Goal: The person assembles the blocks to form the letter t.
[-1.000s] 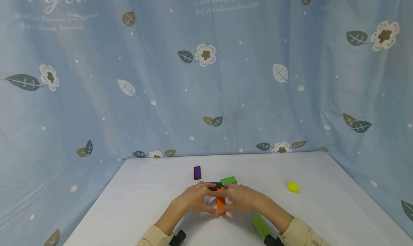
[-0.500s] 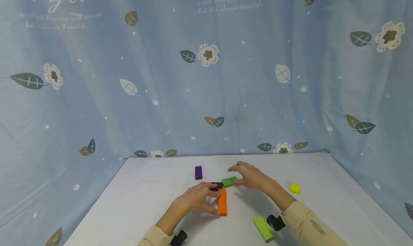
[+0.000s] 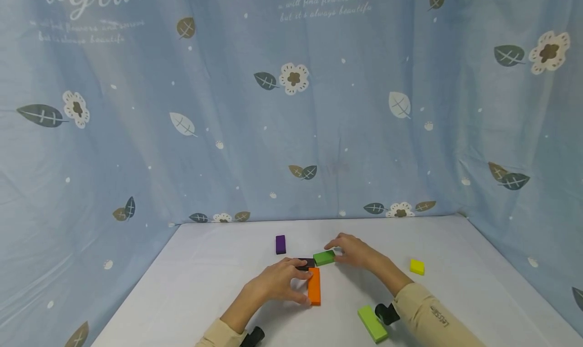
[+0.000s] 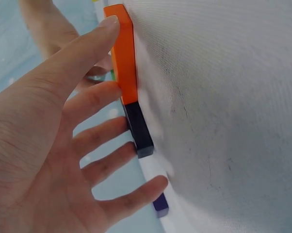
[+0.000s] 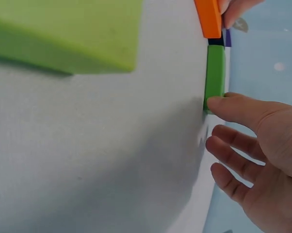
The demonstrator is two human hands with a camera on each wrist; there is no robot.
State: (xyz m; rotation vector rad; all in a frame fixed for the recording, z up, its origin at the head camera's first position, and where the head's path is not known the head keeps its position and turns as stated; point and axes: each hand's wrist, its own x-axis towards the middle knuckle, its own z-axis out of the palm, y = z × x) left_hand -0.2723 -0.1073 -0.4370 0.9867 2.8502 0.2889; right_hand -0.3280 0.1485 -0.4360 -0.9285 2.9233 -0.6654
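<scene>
Green block (image 3: 324, 258) lies just left of the right hand (image 3: 355, 251), whose thumb and forefinger pinch its right end; its long axis runs sideways toward the black block (image 3: 310, 262), though whether those touch is hard to tell. Left hand (image 3: 274, 281), fingers spread wide, rests against the orange block (image 3: 314, 287).

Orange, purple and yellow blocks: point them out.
Orange block (image 3: 314, 286): head view, middle of its top face.
Purple block (image 3: 280, 243): head view, middle of its top face.
Yellow block (image 3: 416, 266): head view, middle of its top face.
</scene>
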